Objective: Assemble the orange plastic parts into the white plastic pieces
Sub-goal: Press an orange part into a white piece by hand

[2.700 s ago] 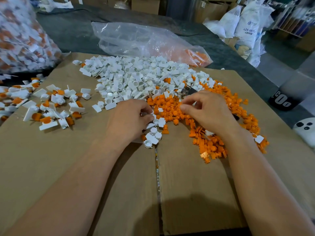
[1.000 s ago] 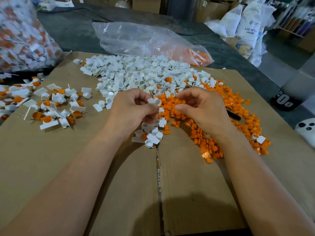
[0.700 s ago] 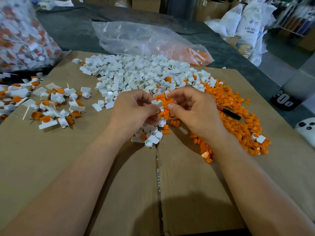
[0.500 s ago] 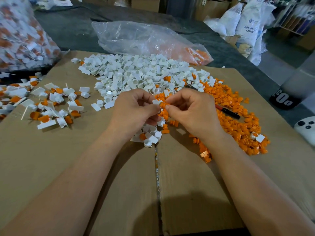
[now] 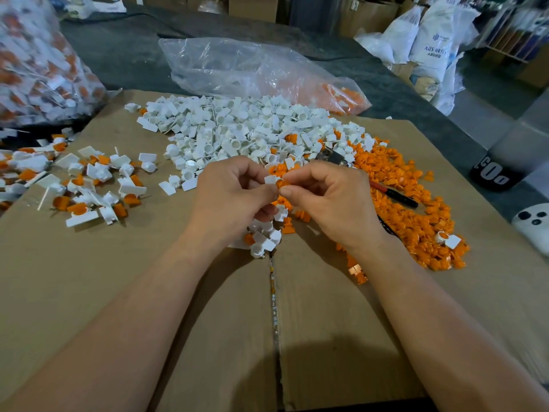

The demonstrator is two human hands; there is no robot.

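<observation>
My left hand (image 5: 228,200) pinches a small white plastic piece (image 5: 269,179) above the cardboard. My right hand (image 5: 332,200) pinches an orange plastic part (image 5: 280,183) and holds it against the white piece; the two touch between my fingertips. A big heap of white pieces (image 5: 237,132) lies behind my hands. A spread of orange parts (image 5: 410,209) lies to the right. A few white pieces (image 5: 264,239) sit under my left hand.
Assembled white-and-orange pieces (image 5: 89,188) lie scattered at the left. A clear plastic bag (image 5: 252,66) lies behind the heaps, and a full bag (image 5: 38,60) stands at far left. A red-and-black tool (image 5: 395,196) lies among the orange parts. The cardboard sheet (image 5: 89,292) covers the table.
Both hands rose from the piles and came together. The left hand took up a white piece, the right hand an orange part, and these now meet.
</observation>
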